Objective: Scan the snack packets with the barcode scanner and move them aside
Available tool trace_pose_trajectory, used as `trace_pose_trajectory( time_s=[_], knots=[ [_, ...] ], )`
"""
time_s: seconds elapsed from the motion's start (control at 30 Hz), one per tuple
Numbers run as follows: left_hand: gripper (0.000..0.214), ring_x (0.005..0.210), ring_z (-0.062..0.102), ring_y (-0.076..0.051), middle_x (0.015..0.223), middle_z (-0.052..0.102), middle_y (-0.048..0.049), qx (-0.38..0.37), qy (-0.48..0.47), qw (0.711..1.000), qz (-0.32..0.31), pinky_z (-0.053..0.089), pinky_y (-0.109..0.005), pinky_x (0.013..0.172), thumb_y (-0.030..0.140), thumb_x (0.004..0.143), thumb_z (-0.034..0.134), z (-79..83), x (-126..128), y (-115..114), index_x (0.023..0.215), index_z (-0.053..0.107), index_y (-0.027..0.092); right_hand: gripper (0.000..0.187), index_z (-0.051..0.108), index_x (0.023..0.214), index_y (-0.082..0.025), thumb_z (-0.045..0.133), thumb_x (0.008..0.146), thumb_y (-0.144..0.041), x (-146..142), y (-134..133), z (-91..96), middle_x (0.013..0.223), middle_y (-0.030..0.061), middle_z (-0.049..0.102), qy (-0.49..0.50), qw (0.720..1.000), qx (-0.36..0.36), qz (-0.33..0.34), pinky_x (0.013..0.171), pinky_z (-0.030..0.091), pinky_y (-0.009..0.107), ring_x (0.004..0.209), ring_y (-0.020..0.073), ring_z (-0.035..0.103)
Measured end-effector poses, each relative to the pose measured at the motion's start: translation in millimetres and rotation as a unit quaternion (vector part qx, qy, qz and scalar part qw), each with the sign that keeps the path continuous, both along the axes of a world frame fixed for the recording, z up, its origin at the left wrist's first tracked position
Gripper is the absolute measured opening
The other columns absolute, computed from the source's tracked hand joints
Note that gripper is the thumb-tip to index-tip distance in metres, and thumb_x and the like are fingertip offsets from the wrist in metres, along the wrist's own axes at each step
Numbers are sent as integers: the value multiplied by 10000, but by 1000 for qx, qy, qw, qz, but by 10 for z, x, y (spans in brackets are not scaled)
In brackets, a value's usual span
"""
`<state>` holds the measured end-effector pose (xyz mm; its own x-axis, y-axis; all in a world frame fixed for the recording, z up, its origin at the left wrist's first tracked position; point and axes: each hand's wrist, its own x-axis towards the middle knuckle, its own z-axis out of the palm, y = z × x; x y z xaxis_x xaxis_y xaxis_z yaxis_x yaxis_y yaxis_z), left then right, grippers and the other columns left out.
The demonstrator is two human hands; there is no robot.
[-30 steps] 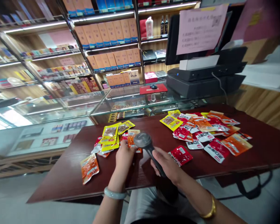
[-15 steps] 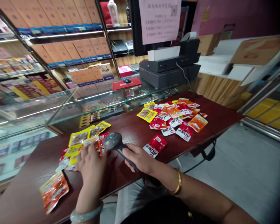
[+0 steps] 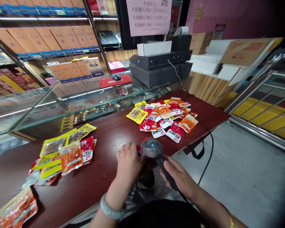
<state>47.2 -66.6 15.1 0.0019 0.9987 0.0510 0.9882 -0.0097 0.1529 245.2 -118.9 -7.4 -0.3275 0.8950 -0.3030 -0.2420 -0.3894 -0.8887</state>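
Observation:
My right hand grips the handle of a dark barcode scanner, whose head with a small blue light hangs over a red snack packet near the front edge of the dark wooden table. My left hand rests on that red packet, fingers curled on its left side; most of the packet is hidden under the scanner. A pile of yellow, orange and red packets lies to the left. Another pile of red, orange and yellow packets lies further back on the right.
A lone orange packet lies at the table's near left. A glass display counter stands behind the table, with a register and printer on it. Shelves of boxes fill the back wall. A black cable hangs off the table's right side.
My view swung to the right. My left hand left the left pile and moved to the single red packet. The scanner moved with my right hand over that packet.

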Motion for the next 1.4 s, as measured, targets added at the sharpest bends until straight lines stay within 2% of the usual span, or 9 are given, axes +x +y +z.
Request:
trace_pose_trajectory(
  time_s=[0.13,0.23,0.4,0.57,0.8,1.03,1.17,1.3,1.4],
  knots=[
    [393,1007,656,-354,975,707,-147,-17,1,999,31,436,-404,830,469,823,696,-40,-20,37,1040,567,169,639,565,1266,-183,620,873,-684,101,-81,-87,630,-47,526,8,1000,-14,-18,476,337,228,499,97,423],
    [375,885,710,-332,900,729,-112,-14,-71,996,48,448,-365,765,441,839,692,-93,-113,37,1053,515,188,648,565,1293,-182,623,877,-675,96,-95,-114,635,-44,521,25,999,-14,-19,478,336,226,506,99,421],
    [322,884,734,-296,888,748,-76,28,-223,971,83,451,-307,680,406,844,667,-135,-274,-50,1035,473,235,678,540,1327,-161,632,879,-661,20,-97,-67,657,-33,543,60,998,-3,-18,477,340,216,509,93,431],
    [373,818,727,-310,825,736,-65,49,-268,957,96,461,-334,677,485,799,674,-117,-397,-133,996,472,242,663,533,1295,-158,639,875,-660,-88,-109,-9,645,-43,530,65,998,2,1,472,337,205,506,84,420],
    [378,940,735,-308,879,742,-82,53,-318,938,127,513,-358,759,510,792,650,-179,-684,-270,993,466,248,536,575,1176,-176,584,921,-648,-325,-89,84,651,-47,521,38,998,27,52,464,332,195,499,74,416],
    [448,1037,713,-338,1056,738,-143,121,-255,915,288,533,-408,829,602,758,583,-59,-1472,-681,1009,480,245,578,587,1106,-180,584,881,-713,-869,64,247,600,-80,470,10,983,37,177,444,323,186,441,53,383],
    [483,1111,683,-362,1141,714,-173,111,-179,898,386,530,-435,864,637,782,525,-16,-1876,-966,1048,491,234,588,582,1057,-189,580,857,-741,-1282,169,264,568,-91,465,27,968,51,244,413,308,183,415,58,389],
    [534,1081,673,-393,1176,691,-184,78,-85,899,422,515,-494,890,674,837,416,-57,-2114,-1110,1090,523,216,571,533,913,-206,558,840,-772,-1617,241,297,525,-100,476,47,956,85,276,395,326,185,383,59,383],
    [599,1174,618,-420,1193,664,-217,95,8,908,408,464,-538,988,683,858,347,-92,-2166,-1115,1116,563,188,541,517,890,-214,568,850,-751,-1715,299,339,550,-94,502,66,951,78,291,408,350,185,390,58,412]
  ],
)
